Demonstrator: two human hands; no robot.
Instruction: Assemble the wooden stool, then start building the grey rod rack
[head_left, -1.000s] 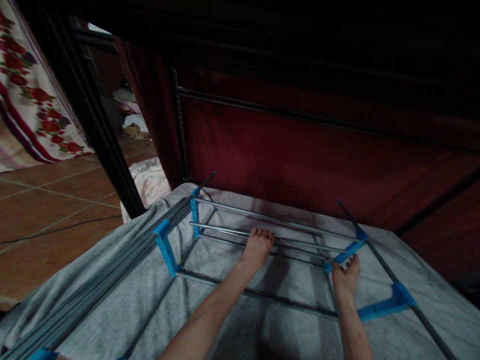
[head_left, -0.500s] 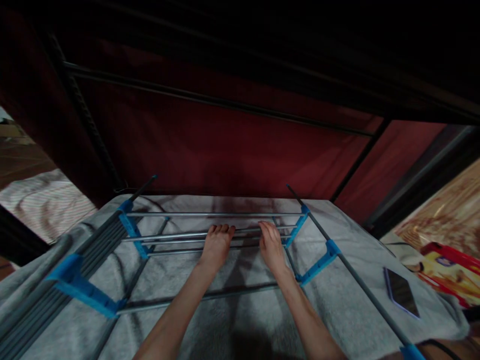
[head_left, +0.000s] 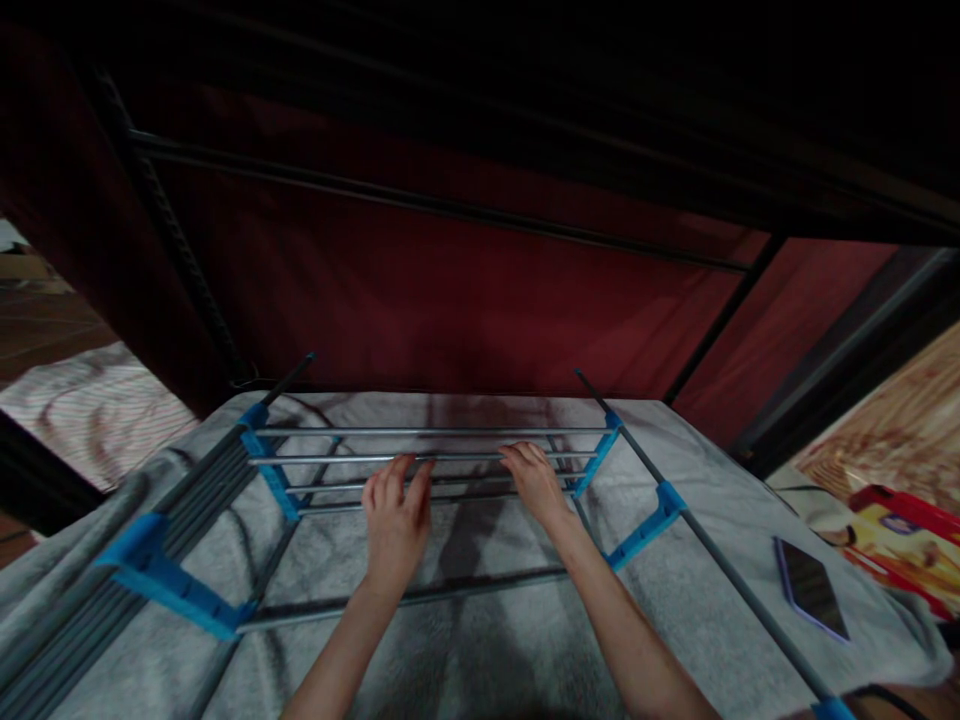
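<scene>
A rack of grey metal rods with blue plastic brackets lies across a grey fleece blanket. My left hand [head_left: 396, 520] is at the second cross rod [head_left: 315, 460], its thumb and fingers apart and the fingertips at the rod. Farther right, my right hand [head_left: 535, 484] has its fingers curled over that same rod, with the thumb hidden. The rod's ends meet the left blue bracket [head_left: 271, 470] and the right blue bracket [head_left: 598, 460]. Beyond both hands runs the far cross rod [head_left: 435, 432]; more rods pass below them.
A phone [head_left: 811, 588] lies on the blanket [head_left: 510, 650] at right, near a red and yellow package [head_left: 904, 545]. Bundled grey rods [head_left: 202, 500] extend along the left. Dark red panels [head_left: 465, 300] in a black frame stand behind the rack.
My left hand has moved left and its fingers have spread. The second rod's left end has risen along the bracket. My right fingers have curled more and shifted slightly left.
</scene>
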